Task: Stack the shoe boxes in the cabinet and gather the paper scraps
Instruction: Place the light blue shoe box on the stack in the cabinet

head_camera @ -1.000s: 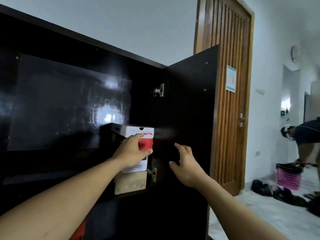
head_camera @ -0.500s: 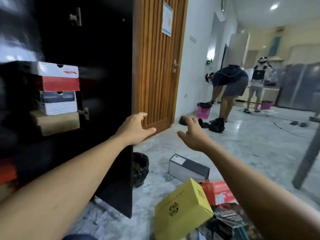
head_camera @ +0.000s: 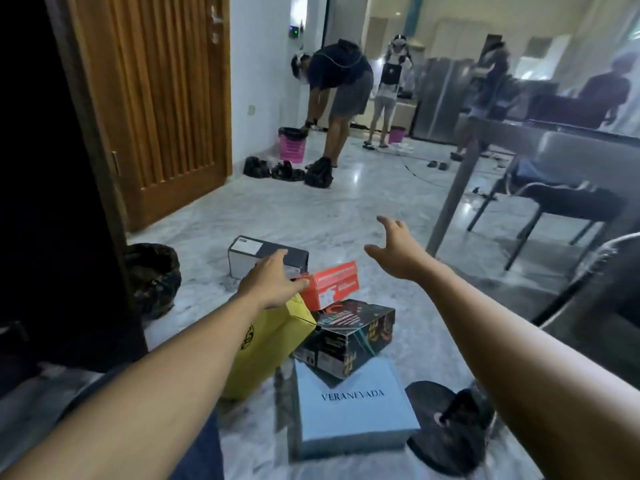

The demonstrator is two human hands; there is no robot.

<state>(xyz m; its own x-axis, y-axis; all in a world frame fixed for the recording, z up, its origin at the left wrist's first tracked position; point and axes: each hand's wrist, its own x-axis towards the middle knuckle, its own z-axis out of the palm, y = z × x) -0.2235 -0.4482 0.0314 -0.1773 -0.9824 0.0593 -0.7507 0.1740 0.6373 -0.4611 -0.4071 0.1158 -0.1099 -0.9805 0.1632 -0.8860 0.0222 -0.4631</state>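
- Left hand (head_camera: 273, 282): reaching out at 6 o'clock in the view, fingers straight and relaxed, gripping nothing. It hovers over the near edges of the grey box (head_camera: 242, 259) and the red box (head_camera: 334, 284). We can't tell if the thumb touches the red box.
- Right hand (head_camera: 398, 251): in the air just right of centre, fingers spread and loosely bent, nothing in it, over bare floor (head_camera: 346, 209).
- Black printed box (head_camera: 349, 334): middle of the pile on the floor, turned at an angle.
- From that box, the red box is at 12 o'clock, just behind it. The grey box sits further back, at 11 o'clock.
- Yellow box (head_camera: 273, 344): at 9 o'clock of the black printed box, tilted, its upper corner against it and partly under our left forearm.
- Pale blue box (head_camera: 349, 410): at 6 o'clock of the black printed box, lying flat, lid lettered VERANEVADA. The black printed box overlaps its far edge.
- Cabinet (head_camera: 52, 202): only its dark side shows, at 9 o'clock in the view, with a black bag (head_camera: 152, 278) on the floor beside it.
- Wooden door (head_camera: 156, 98) at 11 o'clock.
- Table leg (head_camera: 453, 188) and chair (head_camera: 571, 202) at 2–3 o'clock.
- A person (head_camera: 339, 84) bends over a pink bucket (head_camera: 292, 147) at 12 o'clock, well apart from the pile.
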